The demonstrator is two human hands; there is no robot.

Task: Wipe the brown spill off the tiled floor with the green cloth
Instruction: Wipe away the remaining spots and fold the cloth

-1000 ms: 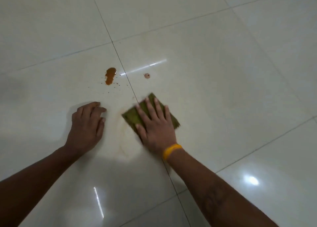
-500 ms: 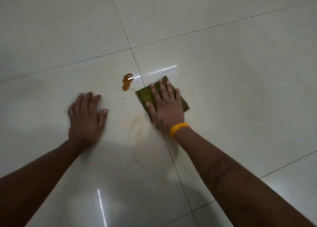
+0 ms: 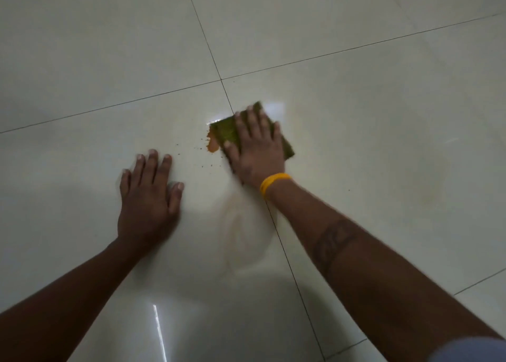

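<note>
On the glossy pale tiled floor (image 3: 356,115), the left hand (image 3: 147,197) lies flat well to the left of the brown spill, palm down, its fingers straight and spread, holding nothing and clear of the liquid. To the right of that hand, a scatter of tiny brown specks (image 3: 202,149) dots the tile, leading to the small brown puddle of spilled liquid (image 3: 212,145), which sits just left of the dark grout line (image 3: 208,46) running away across the floor. The flat rectangular green cloth (image 3: 226,131) touches the spill's right edge and partly overlaps it; how much liquid lies beneath cannot be seen. The right hand (image 3: 257,148) presses down on the cloth with fingers extended and slightly apart, the thumb resting at the cloth's near-left edge beside the spill, covering most of the fabric so only its left part and a dark right-hand strip show. A yellow band (image 3: 273,182) circles the right wrist, below and right of the spill. A faint brownish smear (image 3: 243,235) marks the tile nearer the person, below the spill.
</note>
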